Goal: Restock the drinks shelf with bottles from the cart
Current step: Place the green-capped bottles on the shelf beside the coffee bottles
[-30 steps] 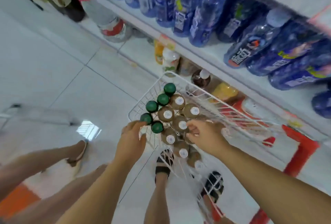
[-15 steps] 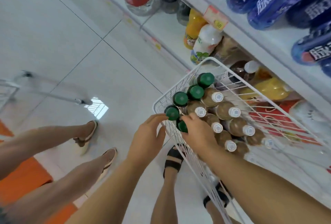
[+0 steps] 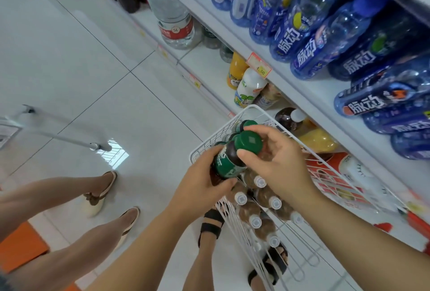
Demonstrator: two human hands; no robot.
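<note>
Gripping green-cap bottle: L hand round body, R hand curled on cap; cap end tilts far-right, twd shelf.

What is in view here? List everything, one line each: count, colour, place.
held bottle: one, dark, green cap and label, above the basket
green-capped bottle: at least one more, basket's far end, mostly hidden
white-capped bottles: at least five, brown, standing in the basket
wire basket: one, white, beside the shelves
blue bottles: many, blue, upper shelf
water jug: one, clear, red label, lowest shelf
juice bottle: one, orange, lower shelf
white bottle: one, palm print, beside the juice bottle
price tag: one, red and yellow, shelf edge
another person's legs: two, pale shoes, left
left grip: round the held bottle's body
right grip: pinches its cap
own feet: two, black sandals, below the basket
</note>
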